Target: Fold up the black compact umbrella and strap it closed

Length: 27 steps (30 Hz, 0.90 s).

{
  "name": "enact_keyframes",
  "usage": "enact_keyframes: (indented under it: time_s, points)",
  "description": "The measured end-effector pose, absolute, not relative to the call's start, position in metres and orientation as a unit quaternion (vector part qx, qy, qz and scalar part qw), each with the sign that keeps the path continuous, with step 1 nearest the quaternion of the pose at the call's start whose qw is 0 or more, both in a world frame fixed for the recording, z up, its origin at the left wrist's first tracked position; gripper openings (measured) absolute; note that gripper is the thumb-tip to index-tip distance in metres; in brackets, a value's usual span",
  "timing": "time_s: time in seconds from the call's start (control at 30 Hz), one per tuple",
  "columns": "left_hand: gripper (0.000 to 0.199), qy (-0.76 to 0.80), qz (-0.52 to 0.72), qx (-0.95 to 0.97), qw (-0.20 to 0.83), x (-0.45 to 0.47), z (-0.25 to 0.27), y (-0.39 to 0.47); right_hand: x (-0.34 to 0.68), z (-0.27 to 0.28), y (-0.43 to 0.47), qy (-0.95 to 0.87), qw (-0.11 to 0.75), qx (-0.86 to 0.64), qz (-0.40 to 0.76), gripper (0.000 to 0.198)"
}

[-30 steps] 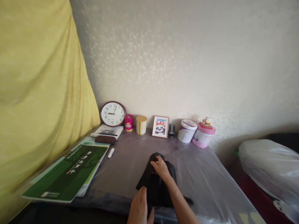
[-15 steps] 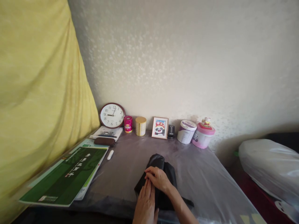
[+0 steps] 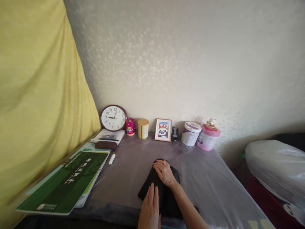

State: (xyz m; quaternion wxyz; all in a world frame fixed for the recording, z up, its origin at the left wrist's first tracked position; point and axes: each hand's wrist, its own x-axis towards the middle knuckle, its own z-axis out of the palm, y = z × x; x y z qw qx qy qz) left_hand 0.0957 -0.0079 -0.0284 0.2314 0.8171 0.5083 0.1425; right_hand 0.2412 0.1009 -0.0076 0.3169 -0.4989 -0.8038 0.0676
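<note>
In the lower centre of the frame the black cloth [image 3: 164,194] lies on the grey table [image 3: 209,184]. Both the left hand [image 3: 149,208] and the right hand [image 3: 165,173] press flat on it, fingers released. It looks soft, light and limp (probably a garment) — best taken by a folded edge

Probably a home bedroom: wall clock [image 3: 113,117], framed panda picture [image 3: 163,129], yellow curtain [image 3: 35,105].

Black cloth [image 3: 164,197], green book [image 3: 69,181], yellow curtain [image 3: 35,111].

Both hands [image 3: 157,187] flat, palms down
</note>
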Motion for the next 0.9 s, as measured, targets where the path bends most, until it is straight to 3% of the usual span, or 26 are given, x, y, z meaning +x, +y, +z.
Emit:
enact_keyframes:
  time_s: [0.17, 0.3, 0.47, 0.67, 0.8, 0.9]
  points:
    - [0.084, 0.526, 0.107, 0.806, 0.249, 0.096, -0.010, -0.010, 0.252, -0.011, 0.129, -0.784, 0.305, -0.538, 0.048, 0.027]
    - [0.085, 0.525, 0.105, 0.807, 0.248, 0.097, -0.020, -0.009, 0.249, -0.004, 0.117, -0.734, 0.351, -0.581, -0.017, 0.027]
    - [0.088, 0.514, 0.130, 0.816, 0.231, 0.098, -0.039, -0.007, 0.231, -0.005, 0.075, -0.789, 0.359, -0.498, 0.039, 0.025]
    - [0.093, 0.526, 0.099, 0.811, 0.238, 0.096, -0.017, -0.012, 0.249, -0.020, 0.091, -0.734, 0.374, -0.566, -0.021, 0.032]
    - [0.096, 0.519, 0.151, 0.801, 0.260, 0.095, -0.019, -0.011, 0.262, -0.028, 0.092, -0.663, 0.432, -0.610, -0.037, 0.037]
    - [0.092, 0.509, 0.215, 0.779, 0.297, 0.092, -0.029, -0.009, 0.266, -0.042, 0.073, -0.674, 0.406, -0.617, -0.035, 0.038]
